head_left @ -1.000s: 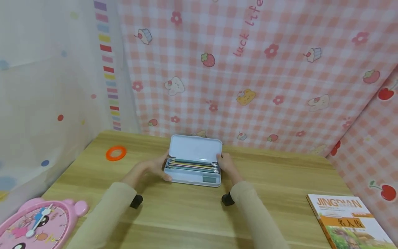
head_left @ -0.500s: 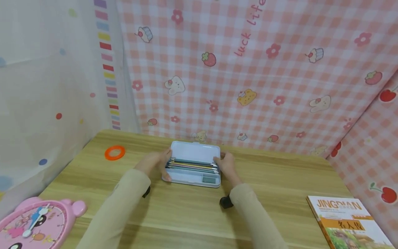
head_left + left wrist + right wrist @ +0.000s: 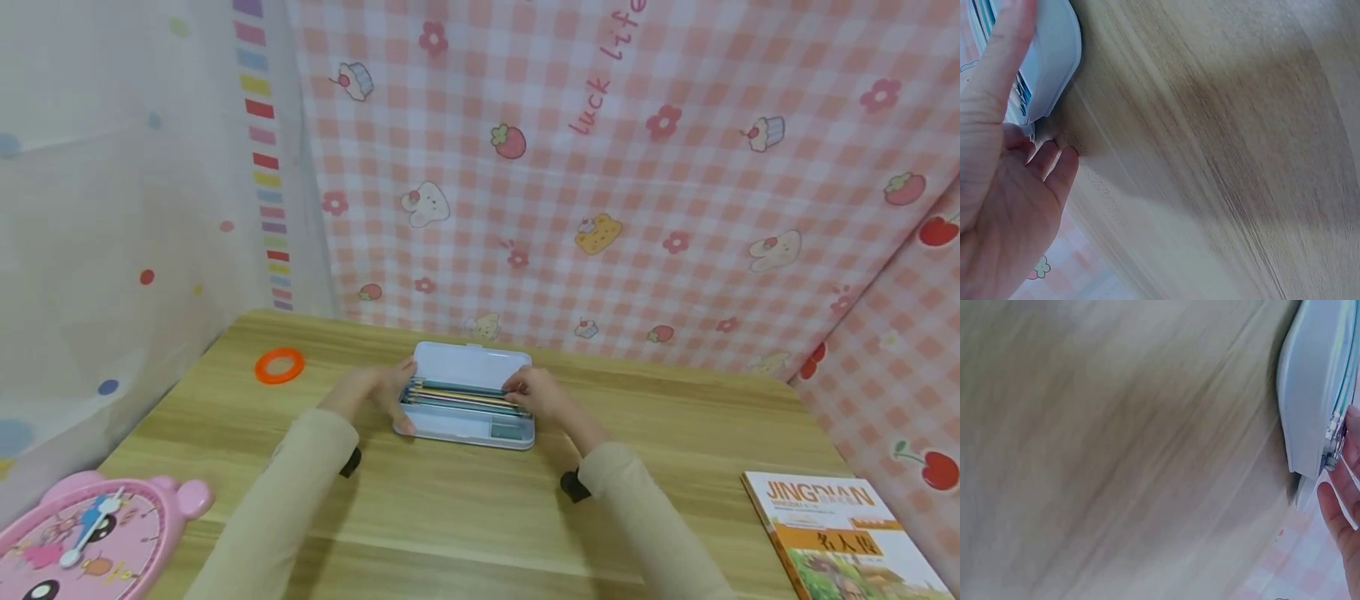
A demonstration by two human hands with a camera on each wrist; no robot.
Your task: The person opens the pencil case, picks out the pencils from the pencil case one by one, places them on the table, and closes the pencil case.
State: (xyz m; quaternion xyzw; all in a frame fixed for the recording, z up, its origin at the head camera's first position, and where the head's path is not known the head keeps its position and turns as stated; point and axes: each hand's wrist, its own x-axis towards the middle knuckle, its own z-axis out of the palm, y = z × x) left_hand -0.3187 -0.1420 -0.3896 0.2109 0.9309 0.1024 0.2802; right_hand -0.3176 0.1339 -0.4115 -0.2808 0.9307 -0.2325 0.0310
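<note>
The pencil case (image 3: 465, 406) is lying mid-table (image 3: 465, 517), long axis left-right, lid half-down; the left hand (image 3: 372, 392) is gripping its left end; the right hand (image 3: 542, 393), fingers curled, is pinching the lid's right edge.

A: Table (image 3: 465, 517): wood-grain top, pale oak tone, matt, with fine straight streaks clear in the wrist views.

B: Agreed. Pencil case (image 3: 465, 398): smooth pale blue-white shell with rounded edges and a soft sheen; plastic or painted tin, cannot tell which.

A: Pencils (image 3: 461, 397) inside: glossy lacquered shafts with bright metal ferrules at the right end.

B: Backdrop (image 3: 600, 167): pink gingham cloth, matt, lightly creased. Left curtain (image 3: 112, 208): thin white fabric, dotted.

A: Ring (image 3: 279, 366): orange, smooth, looks plastic. Clock (image 3: 90, 533): pink glossy plastic. Book (image 3: 840, 533): glossy paper cover.

B: Sleeves (image 3: 285, 500): beige, matt, soft cloth.
</note>
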